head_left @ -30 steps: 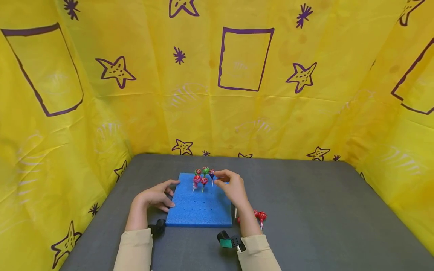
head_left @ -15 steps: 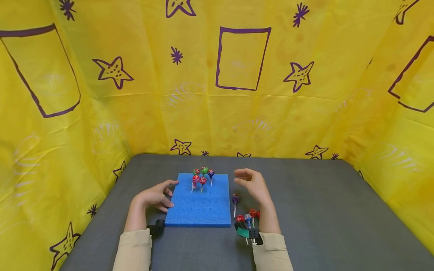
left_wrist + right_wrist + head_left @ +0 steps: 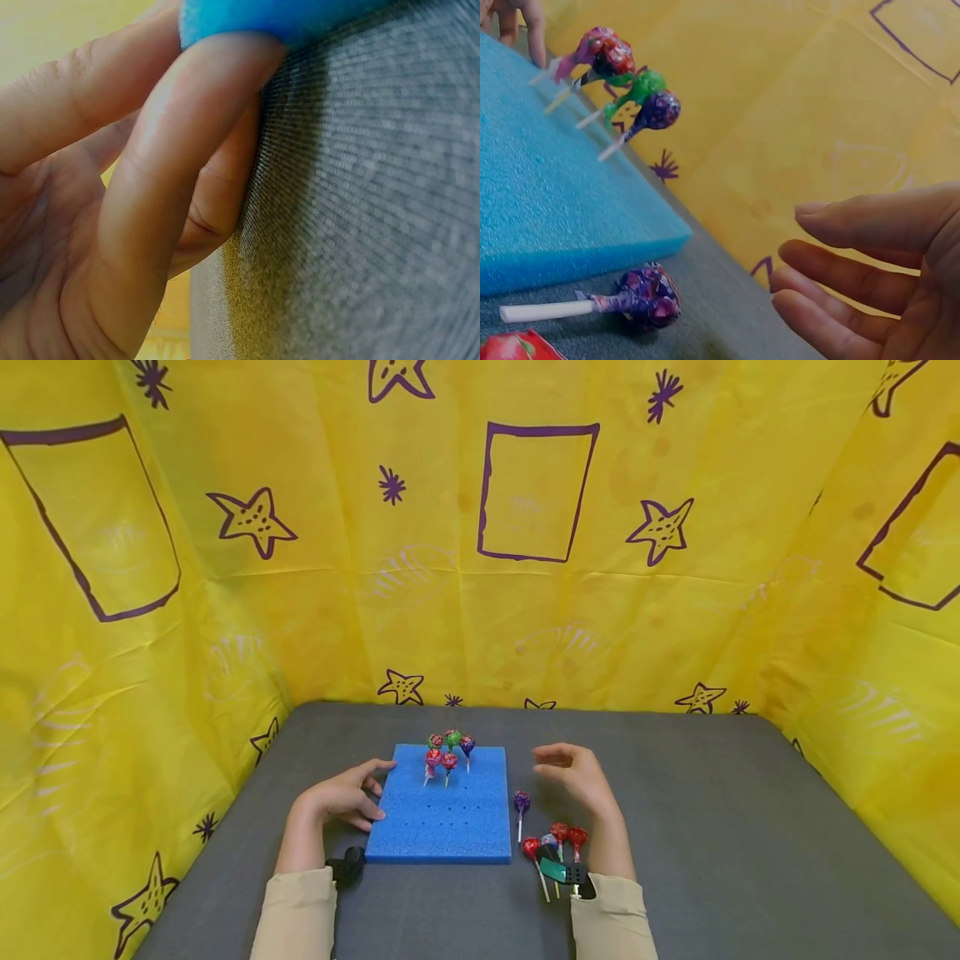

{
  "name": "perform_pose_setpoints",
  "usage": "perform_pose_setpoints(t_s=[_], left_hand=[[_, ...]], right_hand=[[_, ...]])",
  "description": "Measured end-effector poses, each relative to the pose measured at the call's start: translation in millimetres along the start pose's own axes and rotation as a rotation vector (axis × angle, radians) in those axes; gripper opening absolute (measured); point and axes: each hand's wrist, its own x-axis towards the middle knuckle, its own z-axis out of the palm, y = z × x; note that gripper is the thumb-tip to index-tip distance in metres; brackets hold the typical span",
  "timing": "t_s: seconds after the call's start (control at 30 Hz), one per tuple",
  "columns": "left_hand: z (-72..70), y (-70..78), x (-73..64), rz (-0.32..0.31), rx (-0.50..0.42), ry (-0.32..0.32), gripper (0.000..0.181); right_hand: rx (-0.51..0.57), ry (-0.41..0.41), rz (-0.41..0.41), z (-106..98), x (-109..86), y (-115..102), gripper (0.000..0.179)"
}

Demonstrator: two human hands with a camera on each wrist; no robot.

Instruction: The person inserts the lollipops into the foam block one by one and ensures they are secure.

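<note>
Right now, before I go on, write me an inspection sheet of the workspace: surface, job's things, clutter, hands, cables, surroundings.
Surface: dark gray table.
Job's things: blue foam board with five lollipops standing in it toward the far side; a loose purple lollipop lies to its right, near red and blue lollipops partly hidden behind a black wrist band.
Clutter: nothing seen.
Hands: left hand touches the board's left edge; right hand holds nothing.
Cables: nothing seen.
Surroundings: yellow cloth with purple drawings.
</note>
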Motion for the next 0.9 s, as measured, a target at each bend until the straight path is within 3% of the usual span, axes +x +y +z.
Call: perform_pose_setpoints(t_s=[0.47,0.9], left_hand=[[0.3,0.3,1.8,-0.009,0.0,0.012,0.089],[0.0,0.6,2.4,-0.008,-0.004,0.007,0.089]], right_hand=[[-0.049,-0.091,0.117,2.4,1.2,8.1,0.031],[-0.065,-0.193,0.118,7.7,2.0,12.4,0.034]])
